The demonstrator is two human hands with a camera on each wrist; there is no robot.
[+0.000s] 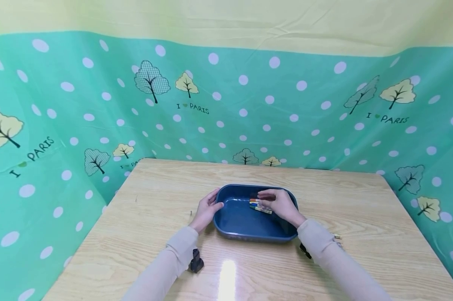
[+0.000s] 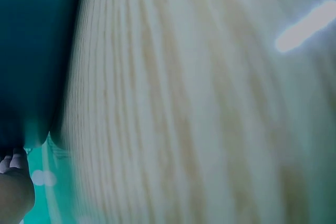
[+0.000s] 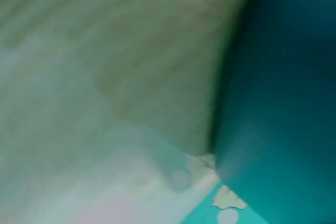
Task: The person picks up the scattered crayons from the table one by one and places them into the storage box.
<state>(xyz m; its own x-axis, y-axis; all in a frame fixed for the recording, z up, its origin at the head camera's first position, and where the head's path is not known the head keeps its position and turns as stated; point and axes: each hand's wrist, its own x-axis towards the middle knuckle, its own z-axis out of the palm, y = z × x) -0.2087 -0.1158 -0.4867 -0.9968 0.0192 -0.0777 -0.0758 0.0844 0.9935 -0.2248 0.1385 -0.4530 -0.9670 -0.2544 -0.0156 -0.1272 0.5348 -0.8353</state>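
Observation:
A dark blue oval-cornered plastic basin (image 1: 245, 232) stands on the wooden table. My left hand (image 1: 205, 211) grips its left rim, thumb over the inside edge and fingers along the outer wall. My right hand (image 1: 283, 205) reaches into the basin from the right, with curled fingers pinching at several crayons (image 1: 263, 209). These lie side by side, with orange, blue and green ends pointing left; the fingers hide part of them. In the left wrist view, the basin wall (image 2: 37, 51) rises beside the left fingers (image 2: 18, 161). The right wrist view shows the basin's outer wall (image 3: 283, 93) close up.
Small slim items (image 1: 337, 236) lie on the table (image 1: 166, 179) right of the basin, partly behind the right sleeve. A tiny object (image 1: 191, 213) sits by the left wrist. Black camera mounts (image 1: 197, 261) hang under the wrists. A green dotted curtain (image 1: 196, 138) surrounds the table.

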